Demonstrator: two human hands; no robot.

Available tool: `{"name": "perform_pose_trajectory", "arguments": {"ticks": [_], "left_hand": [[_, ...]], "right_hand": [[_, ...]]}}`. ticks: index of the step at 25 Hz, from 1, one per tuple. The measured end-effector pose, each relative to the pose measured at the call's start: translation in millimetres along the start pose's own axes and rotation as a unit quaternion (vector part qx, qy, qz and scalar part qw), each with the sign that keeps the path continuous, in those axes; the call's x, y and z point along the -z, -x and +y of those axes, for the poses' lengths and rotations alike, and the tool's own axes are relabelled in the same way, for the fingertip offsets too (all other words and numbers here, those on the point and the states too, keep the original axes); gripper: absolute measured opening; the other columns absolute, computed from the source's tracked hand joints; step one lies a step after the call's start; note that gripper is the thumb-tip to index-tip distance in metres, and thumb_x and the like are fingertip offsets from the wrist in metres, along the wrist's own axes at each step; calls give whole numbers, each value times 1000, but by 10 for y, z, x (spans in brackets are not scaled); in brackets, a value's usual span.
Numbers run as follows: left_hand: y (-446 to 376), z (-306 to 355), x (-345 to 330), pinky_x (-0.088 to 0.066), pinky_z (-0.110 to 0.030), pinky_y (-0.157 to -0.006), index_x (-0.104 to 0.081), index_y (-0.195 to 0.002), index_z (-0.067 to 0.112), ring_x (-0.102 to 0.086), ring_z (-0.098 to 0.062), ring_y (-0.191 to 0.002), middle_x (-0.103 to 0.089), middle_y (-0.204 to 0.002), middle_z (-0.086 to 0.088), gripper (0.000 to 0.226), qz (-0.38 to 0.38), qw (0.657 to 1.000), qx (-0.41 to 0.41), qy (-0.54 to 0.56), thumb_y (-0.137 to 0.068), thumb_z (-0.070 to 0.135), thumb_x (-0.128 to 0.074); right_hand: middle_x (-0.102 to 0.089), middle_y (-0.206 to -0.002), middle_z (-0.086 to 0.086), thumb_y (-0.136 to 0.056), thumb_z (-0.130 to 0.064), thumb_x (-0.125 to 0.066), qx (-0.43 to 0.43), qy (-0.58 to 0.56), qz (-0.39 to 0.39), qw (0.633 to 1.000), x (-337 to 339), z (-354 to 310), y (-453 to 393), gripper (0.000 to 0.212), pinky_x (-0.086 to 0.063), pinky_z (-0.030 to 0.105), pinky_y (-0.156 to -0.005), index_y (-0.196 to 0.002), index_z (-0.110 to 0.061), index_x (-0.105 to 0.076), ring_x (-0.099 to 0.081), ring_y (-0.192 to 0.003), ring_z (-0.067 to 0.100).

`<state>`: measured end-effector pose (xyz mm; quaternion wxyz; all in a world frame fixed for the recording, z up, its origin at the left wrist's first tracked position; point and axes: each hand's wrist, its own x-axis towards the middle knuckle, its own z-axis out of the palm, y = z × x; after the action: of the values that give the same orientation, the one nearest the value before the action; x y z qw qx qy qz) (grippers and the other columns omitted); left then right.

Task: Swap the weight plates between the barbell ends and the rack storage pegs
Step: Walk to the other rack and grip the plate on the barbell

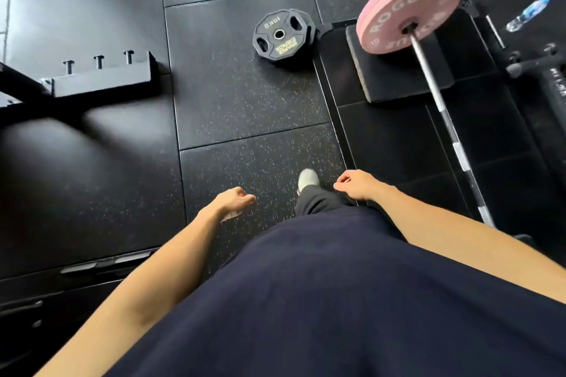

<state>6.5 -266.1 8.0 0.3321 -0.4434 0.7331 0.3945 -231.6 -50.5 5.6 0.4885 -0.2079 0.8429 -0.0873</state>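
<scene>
Two pink plates (407, 6) on one barbell (441, 101); two black plates (283, 35) on floor (245, 107), well ahead of left hand (234, 200) and right hand (356, 184), both loosely curled, holding nothing.

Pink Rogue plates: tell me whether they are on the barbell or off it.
On. The pink Rogue plates sit on the barbell, whose shaft passes through their centre hole. Both hands hold nothing.

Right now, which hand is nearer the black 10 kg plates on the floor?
Left, narrowly. The left hand hangs empty below and slightly left of the black 10 kg plates; the right hand hangs empty further right, toward the barbell.
</scene>
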Motion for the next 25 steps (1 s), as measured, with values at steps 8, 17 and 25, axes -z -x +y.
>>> {"name": "perform_pose_trajectory", "arguments": {"ticks": [8, 17, 25], "left_hand": [[-1120, 560, 1339, -43, -29, -83, -55, -128, 12, -57, -27, -115, -59, -131, -9, 47, -52, 997, 52, -20, -97, 47, -46], [-2190, 1215, 3425, -40, -31, -93, -59, -125, 12, -54, -27, -120, -59, -133, -10, 44, 42, 996, 56, 57, -96, 44, -49], [-3548, 1336, 5425, -41, -31, -101, -60, -126, 13, -53, -24, -123, -58, -135, -5, 46, -22, 999, 39, 23, -97, 46, -48]], "right_hand": [[-61, -107, 0, -91, -36, -58, -18, 26, -63, 997, 1154, -1079, -1630, 25, -46, 38, -95, -107, -18, -63, -58, -101, 21], [-62, -98, 5, -92, -31, -60, 28, 41, -72, 996, 2717, -2882, -3084, 19, -44, 33, -82, -102, -15, -62, -55, -86, 20], [-65, -110, 7, -91, -32, -62, -12, 28, -54, 998, 3439, -4343, -4486, 22, -47, 35, -88, -105, -15, -63, -60, -96, 22]]}}
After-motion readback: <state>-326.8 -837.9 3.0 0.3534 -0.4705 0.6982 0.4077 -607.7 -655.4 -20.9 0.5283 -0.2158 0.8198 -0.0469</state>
